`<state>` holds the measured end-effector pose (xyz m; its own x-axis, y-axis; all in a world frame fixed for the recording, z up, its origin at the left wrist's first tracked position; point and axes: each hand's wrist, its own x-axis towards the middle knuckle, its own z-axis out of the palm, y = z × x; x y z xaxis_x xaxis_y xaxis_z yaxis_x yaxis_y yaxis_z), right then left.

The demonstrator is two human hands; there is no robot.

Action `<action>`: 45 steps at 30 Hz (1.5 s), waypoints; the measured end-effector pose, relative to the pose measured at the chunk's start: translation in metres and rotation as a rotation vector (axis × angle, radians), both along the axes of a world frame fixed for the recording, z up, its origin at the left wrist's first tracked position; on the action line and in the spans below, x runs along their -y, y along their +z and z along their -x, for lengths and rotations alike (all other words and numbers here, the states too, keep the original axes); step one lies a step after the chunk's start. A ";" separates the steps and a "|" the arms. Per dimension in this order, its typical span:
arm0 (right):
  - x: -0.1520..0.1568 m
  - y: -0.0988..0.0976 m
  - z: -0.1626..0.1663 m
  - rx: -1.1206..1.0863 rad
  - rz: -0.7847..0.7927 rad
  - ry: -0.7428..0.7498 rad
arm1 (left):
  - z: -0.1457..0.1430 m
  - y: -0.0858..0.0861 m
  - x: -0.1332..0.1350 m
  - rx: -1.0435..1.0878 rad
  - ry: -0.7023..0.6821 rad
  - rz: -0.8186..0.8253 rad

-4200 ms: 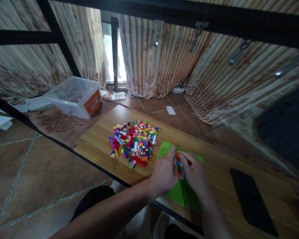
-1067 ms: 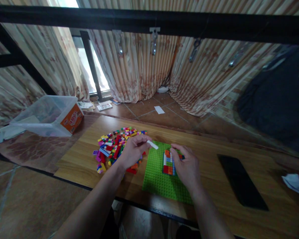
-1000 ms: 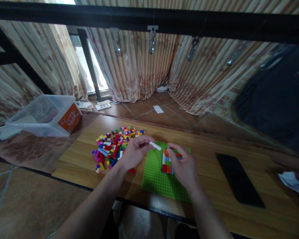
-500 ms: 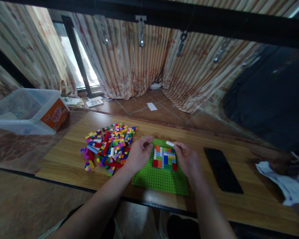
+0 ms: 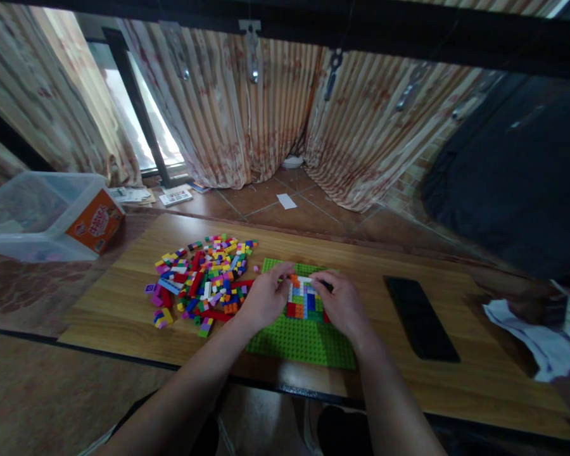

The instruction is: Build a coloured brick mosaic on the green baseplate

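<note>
A green baseplate (image 5: 299, 345) lies on the wooden table, with a patch of colored toy bricks (image 5: 311, 303) built on it. My right hand (image 5: 341, 303) pinches the right end of a long white brick (image 5: 304, 279) at the far edge of that patch. Whether the brick is pressed onto the studs I cannot tell. At the patch's left side is my left hand (image 5: 267, 296), its thumb and fingers curved and apart, close to an orange brick (image 5: 294, 279). My right hand covers the right part of the patch.
Left of the baseplate spreads a heap of loose bricks (image 5: 208, 278). A black phone-like slab (image 5: 420, 318) lies to the right, with crumpled white paper (image 5: 534, 339) beyond it. A clear plastic bin (image 5: 42, 244) stands at the far left, before the curtains (image 5: 223, 120).
My right hand has moved left and down, bringing the white brick from above the baseplate's far edge to the far side of the brick patch. My left hand stays close by the patch.
</note>
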<state>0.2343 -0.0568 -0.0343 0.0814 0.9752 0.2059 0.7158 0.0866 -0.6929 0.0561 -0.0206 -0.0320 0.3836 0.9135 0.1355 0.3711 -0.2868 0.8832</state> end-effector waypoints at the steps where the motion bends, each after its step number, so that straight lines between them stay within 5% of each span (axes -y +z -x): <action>1: 0.000 0.000 0.000 -0.003 0.008 -0.002 | 0.000 0.000 0.000 -0.023 -0.008 -0.021; 18: -0.004 0.002 0.002 -0.011 0.013 -0.021 | -0.001 -0.003 0.007 -0.341 -0.156 -0.400; 45: -0.003 0.004 0.000 -0.121 0.054 -0.022 | -0.004 -0.005 0.007 -0.267 -0.105 -0.366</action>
